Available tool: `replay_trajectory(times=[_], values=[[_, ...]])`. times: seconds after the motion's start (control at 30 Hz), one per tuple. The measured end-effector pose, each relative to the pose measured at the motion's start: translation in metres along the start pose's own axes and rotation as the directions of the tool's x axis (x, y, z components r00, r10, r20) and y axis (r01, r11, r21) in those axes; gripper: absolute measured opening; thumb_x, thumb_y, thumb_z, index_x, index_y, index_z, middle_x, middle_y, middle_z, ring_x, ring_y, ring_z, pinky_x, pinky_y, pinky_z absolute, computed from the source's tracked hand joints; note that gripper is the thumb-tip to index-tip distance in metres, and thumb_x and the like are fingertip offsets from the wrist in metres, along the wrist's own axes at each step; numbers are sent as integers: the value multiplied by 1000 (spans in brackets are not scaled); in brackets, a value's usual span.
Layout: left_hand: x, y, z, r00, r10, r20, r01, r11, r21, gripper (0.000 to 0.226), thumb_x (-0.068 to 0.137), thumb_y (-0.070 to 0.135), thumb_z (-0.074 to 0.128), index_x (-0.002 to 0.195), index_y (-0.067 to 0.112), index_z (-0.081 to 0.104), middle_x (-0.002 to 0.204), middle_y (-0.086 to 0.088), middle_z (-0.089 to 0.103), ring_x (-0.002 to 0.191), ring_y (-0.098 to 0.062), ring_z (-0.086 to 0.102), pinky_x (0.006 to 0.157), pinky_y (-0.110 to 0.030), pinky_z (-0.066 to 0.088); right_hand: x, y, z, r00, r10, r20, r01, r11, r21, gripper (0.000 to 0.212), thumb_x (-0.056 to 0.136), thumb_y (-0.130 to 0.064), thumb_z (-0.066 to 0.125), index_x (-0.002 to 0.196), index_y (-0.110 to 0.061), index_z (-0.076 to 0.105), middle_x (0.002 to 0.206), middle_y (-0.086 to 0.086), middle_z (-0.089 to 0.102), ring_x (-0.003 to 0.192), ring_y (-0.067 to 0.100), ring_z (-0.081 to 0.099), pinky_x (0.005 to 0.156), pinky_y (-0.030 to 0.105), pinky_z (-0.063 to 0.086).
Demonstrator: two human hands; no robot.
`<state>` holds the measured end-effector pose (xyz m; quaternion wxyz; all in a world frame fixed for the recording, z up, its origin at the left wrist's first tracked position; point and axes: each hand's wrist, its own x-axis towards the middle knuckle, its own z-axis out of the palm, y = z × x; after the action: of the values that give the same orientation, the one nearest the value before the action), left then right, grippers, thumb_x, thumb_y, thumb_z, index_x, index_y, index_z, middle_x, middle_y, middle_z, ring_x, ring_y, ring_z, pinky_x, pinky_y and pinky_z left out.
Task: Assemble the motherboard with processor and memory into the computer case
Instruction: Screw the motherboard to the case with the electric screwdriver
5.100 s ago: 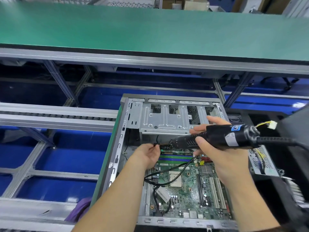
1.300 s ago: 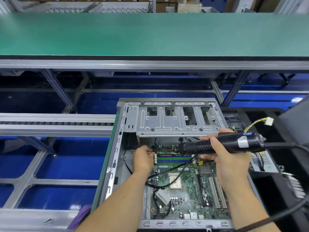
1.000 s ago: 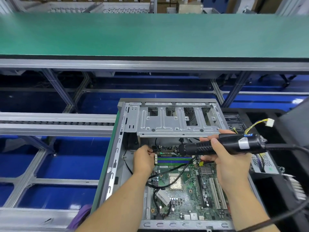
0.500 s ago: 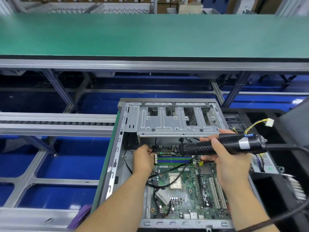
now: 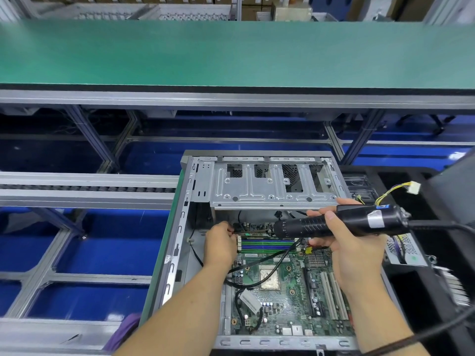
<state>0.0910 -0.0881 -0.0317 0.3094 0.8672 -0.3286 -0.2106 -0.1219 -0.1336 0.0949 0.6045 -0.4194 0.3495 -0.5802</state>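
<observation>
An open grey computer case (image 5: 180,237) lies on its side with a green motherboard (image 5: 288,304) inside. The bare processor (image 5: 268,278) sits mid-board, and the memory slots (image 5: 266,245) run across the board's far end. My right hand (image 5: 352,253) grips a black electric screwdriver (image 5: 341,223) held level, its bit pointing left at the board's far-left corner. My left hand (image 5: 221,246) pinches the bit's tip there; what is under its fingers is hidden.
A metal drive cage (image 5: 270,183) overhangs the far end of the case. Black cables (image 5: 257,263) loop over the board. A power supply (image 5: 403,250) with a loose white connector (image 5: 413,187) stands at the right. A green conveyor belt (image 5: 231,52) runs behind.
Since five seconds ago both hands moved deeper toward the board's far-left corner. Over the last second nothing has visibly moved.
</observation>
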Motion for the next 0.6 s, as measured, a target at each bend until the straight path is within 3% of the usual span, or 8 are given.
replay_trajectory(times=[0.27, 0.43, 0.6], values=[[0, -1, 0, 998, 57, 24, -58, 998, 26, 21, 93, 1, 56, 107, 8, 69, 108, -8, 67, 94, -22, 62, 84, -29, 52, 2, 3, -4, 1000, -2, 14, 2, 1000, -7, 29, 90, 8, 62, 108, -15, 63, 89, 12, 69, 87, 40, 75, 44, 34, 55], [-1, 0, 0, 999, 40, -1, -40, 999, 18, 20, 93, 0, 53, 105, 7, 67, 106, -8, 67, 92, -21, 61, 81, -28, 51, 1, 1, -2, 1000, 6, 7, -6, 1000, 8, 32, 78, -8, 70, 108, -15, 63, 87, 11, 71, 87, 40, 74, 45, 33, 56], [-1, 0, -1, 999, 38, -13, -37, 999, 25, 19, 93, 0, 53, 104, 7, 66, 106, -8, 66, 92, -21, 61, 83, -31, 52, 1, 0, -1, 1000, 7, 18, -7, 1000, 9, 31, 75, -10, 71, 105, -18, 65, 89, 13, 71, 88, 40, 74, 44, 33, 55]])
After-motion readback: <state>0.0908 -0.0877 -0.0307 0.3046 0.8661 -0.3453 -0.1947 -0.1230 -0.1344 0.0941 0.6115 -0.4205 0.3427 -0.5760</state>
